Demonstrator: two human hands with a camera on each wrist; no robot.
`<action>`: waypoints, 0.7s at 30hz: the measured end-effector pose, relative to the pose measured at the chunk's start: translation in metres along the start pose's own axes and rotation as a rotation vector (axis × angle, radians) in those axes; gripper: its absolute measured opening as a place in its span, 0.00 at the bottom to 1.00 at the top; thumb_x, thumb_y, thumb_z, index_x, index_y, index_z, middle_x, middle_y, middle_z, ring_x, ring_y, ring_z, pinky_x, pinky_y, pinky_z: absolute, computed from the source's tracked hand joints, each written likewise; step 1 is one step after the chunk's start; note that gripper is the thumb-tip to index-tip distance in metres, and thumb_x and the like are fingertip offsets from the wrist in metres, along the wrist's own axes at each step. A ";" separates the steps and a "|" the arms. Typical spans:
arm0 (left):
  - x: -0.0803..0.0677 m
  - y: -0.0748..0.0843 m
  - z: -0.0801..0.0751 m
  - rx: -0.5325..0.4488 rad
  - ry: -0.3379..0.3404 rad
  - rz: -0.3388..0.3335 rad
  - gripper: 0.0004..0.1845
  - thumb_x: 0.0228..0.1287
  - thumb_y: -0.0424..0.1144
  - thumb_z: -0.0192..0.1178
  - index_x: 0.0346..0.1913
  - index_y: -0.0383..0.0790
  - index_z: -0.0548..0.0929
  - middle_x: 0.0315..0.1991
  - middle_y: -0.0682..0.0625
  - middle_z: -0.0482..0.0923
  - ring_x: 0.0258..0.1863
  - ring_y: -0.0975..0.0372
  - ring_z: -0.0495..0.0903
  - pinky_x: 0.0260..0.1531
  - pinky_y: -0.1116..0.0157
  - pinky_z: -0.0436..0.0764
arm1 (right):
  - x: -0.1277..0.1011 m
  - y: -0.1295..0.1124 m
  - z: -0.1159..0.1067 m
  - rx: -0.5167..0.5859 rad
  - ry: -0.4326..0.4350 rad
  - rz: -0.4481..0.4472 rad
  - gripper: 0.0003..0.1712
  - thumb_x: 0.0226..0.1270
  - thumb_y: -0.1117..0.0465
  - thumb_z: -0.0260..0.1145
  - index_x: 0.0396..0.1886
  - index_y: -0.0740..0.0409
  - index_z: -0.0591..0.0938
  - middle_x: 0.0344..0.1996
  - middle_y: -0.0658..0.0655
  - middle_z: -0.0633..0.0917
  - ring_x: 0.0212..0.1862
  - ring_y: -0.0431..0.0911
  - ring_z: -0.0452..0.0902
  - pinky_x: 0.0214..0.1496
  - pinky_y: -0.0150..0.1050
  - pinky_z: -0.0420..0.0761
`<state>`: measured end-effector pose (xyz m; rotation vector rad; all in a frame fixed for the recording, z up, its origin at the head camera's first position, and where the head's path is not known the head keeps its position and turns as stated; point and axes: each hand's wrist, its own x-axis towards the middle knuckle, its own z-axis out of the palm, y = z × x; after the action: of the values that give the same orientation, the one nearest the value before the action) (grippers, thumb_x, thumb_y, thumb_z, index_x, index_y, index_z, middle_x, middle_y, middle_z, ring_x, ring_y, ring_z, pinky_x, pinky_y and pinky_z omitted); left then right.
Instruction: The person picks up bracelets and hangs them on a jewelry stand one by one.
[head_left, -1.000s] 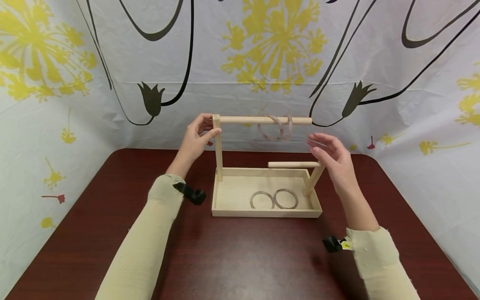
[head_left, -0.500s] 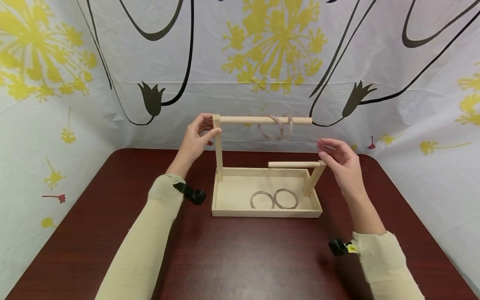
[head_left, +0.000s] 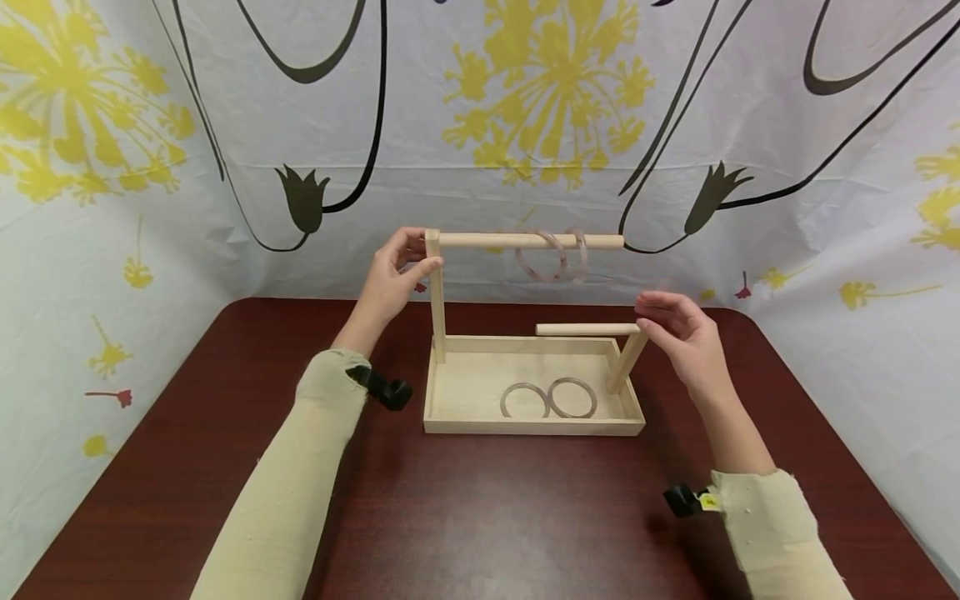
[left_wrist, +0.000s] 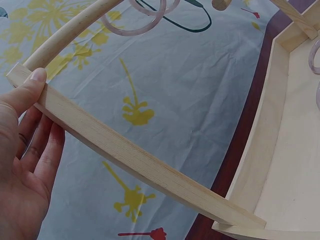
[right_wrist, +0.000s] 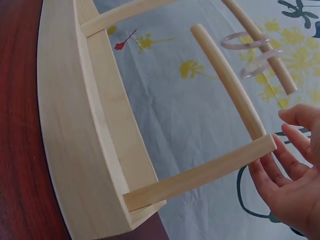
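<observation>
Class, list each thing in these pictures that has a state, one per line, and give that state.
Left hand: grips the top of the tall post, thumb on its front.
Right hand: fingers loosely curled at the short post's top, holding nothing.
Wooden stand: upright on the table.
Pink bangles: two, hanging on the upper rod.
Grey bangles: two, lying flat in the tray.
Lower rod: bare.

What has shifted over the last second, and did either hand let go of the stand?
The right hand moved down and to the right, away from the two pink bangles on the upper rod, and now touches the top of the short post. The left hand kept its hold on the tall post. The two bangles in the tray did not move.
</observation>
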<state>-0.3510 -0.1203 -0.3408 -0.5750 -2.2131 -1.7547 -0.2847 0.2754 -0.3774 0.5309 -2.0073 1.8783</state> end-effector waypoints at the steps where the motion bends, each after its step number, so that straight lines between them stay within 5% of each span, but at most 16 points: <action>1: 0.000 0.000 0.000 0.000 -0.001 0.002 0.20 0.69 0.35 0.63 0.61 0.34 0.74 0.48 0.46 0.76 0.47 0.62 0.79 0.27 0.71 0.82 | 0.000 0.001 -0.001 -0.006 -0.004 0.000 0.18 0.66 0.76 0.63 0.56 0.74 0.76 0.48 0.50 0.87 0.50 0.38 0.84 0.50 0.21 0.82; 21: 0.000 0.000 0.000 -0.005 0.003 0.013 0.20 0.69 0.34 0.63 0.61 0.33 0.74 0.47 0.47 0.76 0.46 0.63 0.79 0.27 0.72 0.81 | -0.008 0.018 -0.010 -0.161 -0.067 0.077 0.19 0.67 0.72 0.65 0.57 0.70 0.78 0.43 0.40 0.86 0.44 0.30 0.80 0.45 0.20 0.78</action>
<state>-0.3513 -0.1199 -0.3407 -0.5863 -2.1985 -1.7543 -0.2866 0.2871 -0.3961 0.4849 -2.2288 1.7429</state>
